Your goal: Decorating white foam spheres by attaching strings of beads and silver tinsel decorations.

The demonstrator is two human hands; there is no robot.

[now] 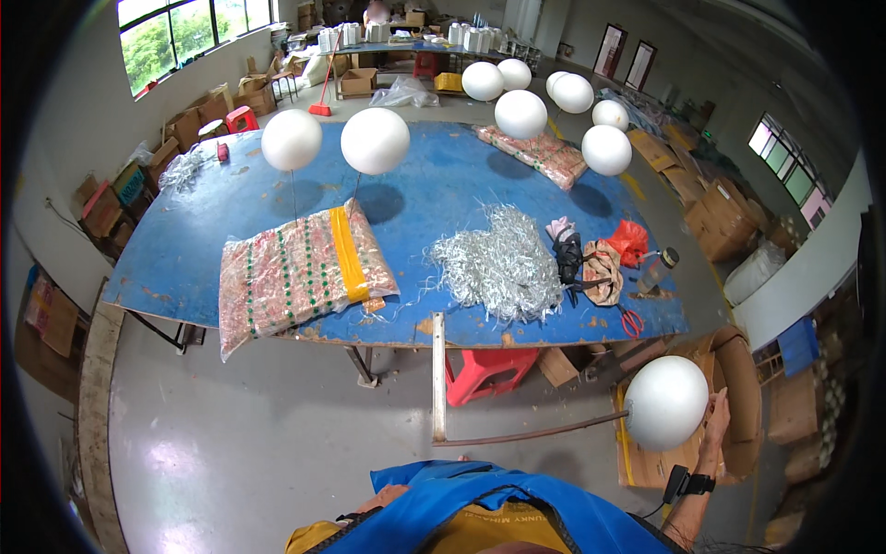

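A large white foam-like ball (666, 403) is at the right, against the end of a thin metal rod (535, 434). The rod bends out from an upright metal bar (438, 379) at the table's near edge. My right hand (718, 415) is wrapped round the ball's right side, its fingers partly hidden behind it. Only a little of my left hand (383, 499) shows by my body; the blue jacket (517, 499) covers its fingers. Nearest on the blue table (415, 175) lies a heap of silvery shredded strips (503, 263).
Two white balls (376, 141) stand on thin rods stuck in a plastic-wrapped bundle (295, 268); several more (521, 114) stand farther back. Red-handled scissors (632, 323) lie near the table's right edge. Below are a red stool (489, 374) and an open cardboard box (738, 397).
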